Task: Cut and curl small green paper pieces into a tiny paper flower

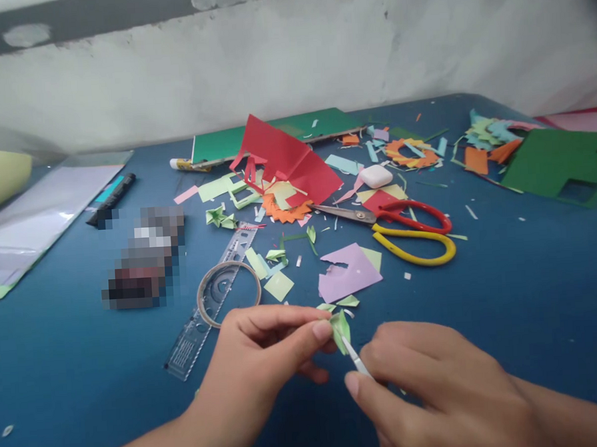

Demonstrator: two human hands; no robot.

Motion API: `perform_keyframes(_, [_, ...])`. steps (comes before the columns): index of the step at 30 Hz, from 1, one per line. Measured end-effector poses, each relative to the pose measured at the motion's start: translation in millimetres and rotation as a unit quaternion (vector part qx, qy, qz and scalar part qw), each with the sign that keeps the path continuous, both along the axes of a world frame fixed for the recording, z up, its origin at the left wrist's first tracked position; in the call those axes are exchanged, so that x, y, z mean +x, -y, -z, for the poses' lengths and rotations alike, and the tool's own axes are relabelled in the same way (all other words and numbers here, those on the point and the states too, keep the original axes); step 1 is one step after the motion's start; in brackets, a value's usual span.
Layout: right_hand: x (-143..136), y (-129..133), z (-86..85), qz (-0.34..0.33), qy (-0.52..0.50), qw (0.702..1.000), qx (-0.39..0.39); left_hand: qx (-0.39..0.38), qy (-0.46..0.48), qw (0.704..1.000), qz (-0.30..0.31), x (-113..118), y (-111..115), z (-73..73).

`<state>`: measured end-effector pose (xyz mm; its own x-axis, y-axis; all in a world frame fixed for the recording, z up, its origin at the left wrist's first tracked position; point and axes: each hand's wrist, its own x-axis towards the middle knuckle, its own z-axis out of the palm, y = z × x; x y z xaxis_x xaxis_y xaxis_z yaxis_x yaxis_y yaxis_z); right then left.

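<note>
Near the bottom middle, my left hand pinches a small folded light green paper piece between thumb and fingers. My right hand is closed around a slim white-grey tool, whose tip touches the inside of the green piece. Most of that tool is hidden by my fingers. Just behind the hands lie small green folded scraps and a torn purple sheet.
Scissors with red and yellow handles lie beyond my right hand. A clear ruler under a tape ring is at left. Behind stand red paper, a green board and orange paper rings. A blurred object lies left.
</note>
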<state>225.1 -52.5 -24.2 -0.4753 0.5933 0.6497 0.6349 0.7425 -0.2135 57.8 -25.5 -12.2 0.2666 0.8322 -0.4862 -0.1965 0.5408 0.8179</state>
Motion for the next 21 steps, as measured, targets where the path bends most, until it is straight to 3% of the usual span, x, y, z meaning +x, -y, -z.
perform_keyframes(10, [2.3,0.1,1.2,-0.014,0.008,1.000,0.004,0.000,-0.013,1.000,0.008,-0.7,-0.1,1.0])
perform_keyframes(17, [3.7,-6.0,-5.5,-0.057,0.090,0.994,0.034,0.034,-0.079,0.996,0.010,0.3,0.4,-1.9])
perform_keyframes(21, [-1.0,-0.5,-4.4,0.019,0.073,0.996,0.051,0.042,-0.099,0.994,0.004,2.3,-0.8,-3.1])
